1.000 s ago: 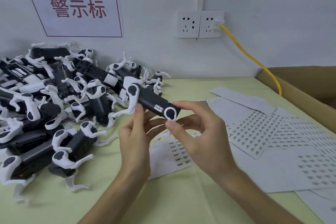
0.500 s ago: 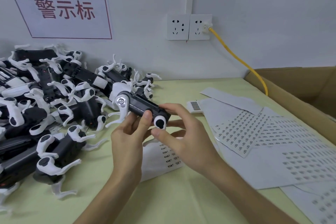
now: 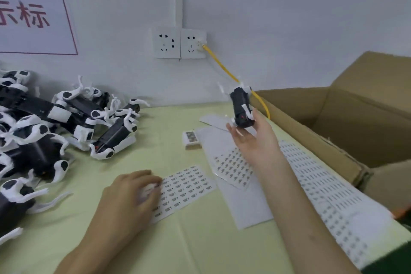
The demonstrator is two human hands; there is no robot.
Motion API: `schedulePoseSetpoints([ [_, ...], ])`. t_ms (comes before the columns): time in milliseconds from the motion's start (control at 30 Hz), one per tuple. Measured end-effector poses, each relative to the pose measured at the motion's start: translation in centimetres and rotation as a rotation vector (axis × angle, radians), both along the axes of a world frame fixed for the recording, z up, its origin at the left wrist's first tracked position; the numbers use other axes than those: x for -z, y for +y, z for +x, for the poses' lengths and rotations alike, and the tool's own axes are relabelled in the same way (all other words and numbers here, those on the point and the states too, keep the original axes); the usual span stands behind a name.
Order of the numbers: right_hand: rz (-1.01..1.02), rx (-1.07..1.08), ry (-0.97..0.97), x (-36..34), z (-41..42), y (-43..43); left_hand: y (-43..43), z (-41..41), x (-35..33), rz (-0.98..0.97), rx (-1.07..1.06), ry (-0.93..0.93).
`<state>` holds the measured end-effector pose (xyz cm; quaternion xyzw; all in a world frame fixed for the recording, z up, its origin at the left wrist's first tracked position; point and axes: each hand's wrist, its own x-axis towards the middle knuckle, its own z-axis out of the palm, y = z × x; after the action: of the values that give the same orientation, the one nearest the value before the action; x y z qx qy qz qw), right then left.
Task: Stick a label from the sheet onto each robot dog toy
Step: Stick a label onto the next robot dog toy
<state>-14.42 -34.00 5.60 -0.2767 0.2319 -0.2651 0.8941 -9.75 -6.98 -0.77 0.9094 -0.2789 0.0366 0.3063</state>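
My right hand (image 3: pixel 251 140) reaches out to the right, palm up, over the label sheets. It holds a black and white robot dog toy (image 3: pixel 241 107) by its lower end between thumb and fingertips. The toy stands upright beside the near wall of the cardboard box (image 3: pixel 347 118). My left hand (image 3: pixel 131 198) lies on the table with curled fingers on the left edge of a small label sheet (image 3: pixel 186 187). A pile of robot dog toys (image 3: pixel 55 127) fills the left side.
Larger label sheets (image 3: pixel 322 187) cover the table right of centre. A small barcode card (image 3: pixel 191 139) lies behind them. A yellow cable (image 3: pixel 224 69) runs from the wall sockets (image 3: pixel 180 43) down towards the box. Green table (image 3: pixel 200 247) surface shows in front.
Both hands held the toy together at the centre. Now my right hand has carried it right towards the box, and my left hand has dropped onto the small label sheet.
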Motion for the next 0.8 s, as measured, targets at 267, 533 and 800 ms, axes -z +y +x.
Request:
schedulePoseSetpoints([
  [267,-0.003,0.368,0.045,-2.2,-3.1,-12.1,-0.1,-0.1,-0.3,0.122,0.038,0.003],
  [533,-0.448,0.090,0.296,-0.2,0.0,-6.1,-0.3,0.2,0.3,0.160,0.045,-0.030],
  [800,-1.410,-0.289,0.310,0.9,8.0,8.1,-0.1,1.0,1.1,0.258,0.085,-0.117],
])
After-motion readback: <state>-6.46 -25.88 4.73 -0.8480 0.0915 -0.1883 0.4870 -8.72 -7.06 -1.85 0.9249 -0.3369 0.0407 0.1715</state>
